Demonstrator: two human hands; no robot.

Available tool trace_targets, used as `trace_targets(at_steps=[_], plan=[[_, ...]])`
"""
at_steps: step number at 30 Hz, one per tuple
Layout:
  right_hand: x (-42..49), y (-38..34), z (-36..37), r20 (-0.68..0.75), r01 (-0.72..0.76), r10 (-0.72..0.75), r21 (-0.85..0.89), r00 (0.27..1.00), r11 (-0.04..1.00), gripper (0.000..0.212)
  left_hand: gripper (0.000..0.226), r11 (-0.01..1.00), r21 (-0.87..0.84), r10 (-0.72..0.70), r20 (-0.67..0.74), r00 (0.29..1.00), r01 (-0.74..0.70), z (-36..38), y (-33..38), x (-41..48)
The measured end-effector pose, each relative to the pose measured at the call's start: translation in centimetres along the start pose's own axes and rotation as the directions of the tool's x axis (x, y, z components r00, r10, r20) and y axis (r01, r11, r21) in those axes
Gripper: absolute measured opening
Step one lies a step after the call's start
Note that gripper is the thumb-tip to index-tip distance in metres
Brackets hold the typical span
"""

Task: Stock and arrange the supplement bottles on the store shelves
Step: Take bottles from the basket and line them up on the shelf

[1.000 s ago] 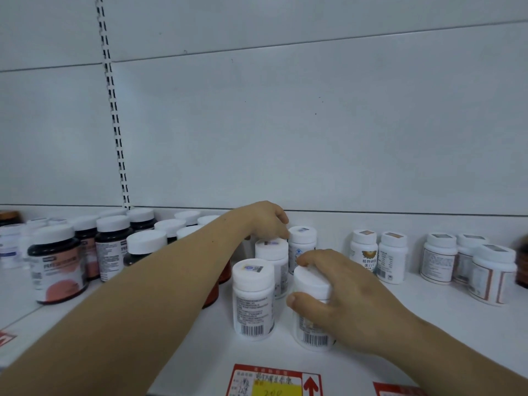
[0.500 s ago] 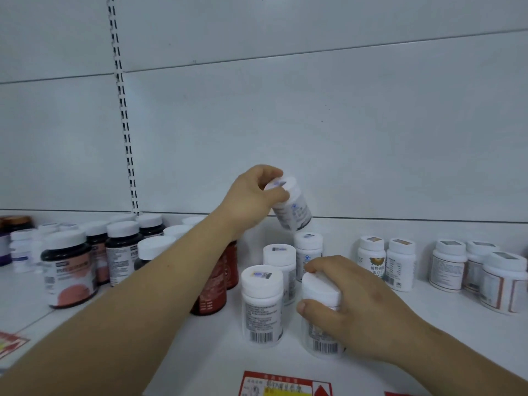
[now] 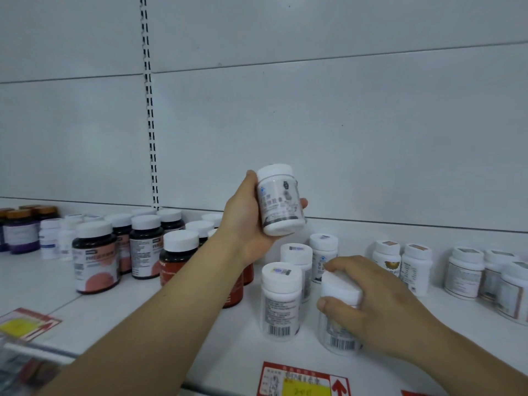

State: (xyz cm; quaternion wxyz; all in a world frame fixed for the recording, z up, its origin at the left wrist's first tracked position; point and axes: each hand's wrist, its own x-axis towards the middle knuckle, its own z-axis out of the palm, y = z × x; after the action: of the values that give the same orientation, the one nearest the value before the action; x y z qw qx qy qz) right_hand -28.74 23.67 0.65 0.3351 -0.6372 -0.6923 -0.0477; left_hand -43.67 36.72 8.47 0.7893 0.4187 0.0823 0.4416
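- Gripping a white supplement bottle [image 3: 281, 202] in the left hand [image 3: 245, 224], well above and a little behind the front barcode bottle [image 3: 281, 302], wrapping thumb and fingers round its body and holding it upright with the label turned toward the camera
- Covering another white bottle [image 3: 340, 335] with the right hand [image 3: 380, 304], just right of the front barcode bottle on the shelf [image 3: 171, 324], curling thumb and fingers round its cap and shoulder
- Appearing to be checking the raised label partway through sorting, having pulled one bottle out of the white cluster and deciding where it belongs
- Judging the arranging as far from done, seeing two more white bottles standing loosely behind the front barcode bottle, dark bottles [image 3: 95, 258] crowding to its left and other white ones spreading well to its right
- Calling next, probably, for lowering the raised bottle into a gap in line with the front barcode bottle, label forward, avoiding knocking the close-packed neighbours, and perhaps sliding the right-hand bottle aside for room
- Differing from half a second ago: then carrying the bottle tilted and lower, nearer the row behind the front barcode bottle; now holding it higher and straightened, label outward
- Keeping the right hand's hold unchanged, on the same bottle beside the front barcode bottle
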Motion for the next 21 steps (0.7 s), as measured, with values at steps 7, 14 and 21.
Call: trace_targets(at_steps=[7, 14, 21], plan=[[0.0, -0.4, -0.2, -0.002, -0.030, 0.030, 0.018, 1.000, 0.999, 0.029, 0.043, 0.996, 0.082, -0.033, 0.053, 0.998, 0.029, 0.1, -0.3, -1.5], [0.1, -0.5, -0.6, 0.023, -0.062, 0.062, 0.013, 0.998, 0.998, 0.027, 0.047, 0.993, 0.013, -0.119, 0.059, 0.991, 0.118, 0.2, 0.0, -1.6], [0.1, -0.7, -0.6, 0.044, -0.079, 0.078, 0.017, 0.996, 0.997, 0.024, 0.038, 0.996, 0.060, -0.077, 0.065, 0.995, 0.073, 0.3, -0.2, -2.0]])
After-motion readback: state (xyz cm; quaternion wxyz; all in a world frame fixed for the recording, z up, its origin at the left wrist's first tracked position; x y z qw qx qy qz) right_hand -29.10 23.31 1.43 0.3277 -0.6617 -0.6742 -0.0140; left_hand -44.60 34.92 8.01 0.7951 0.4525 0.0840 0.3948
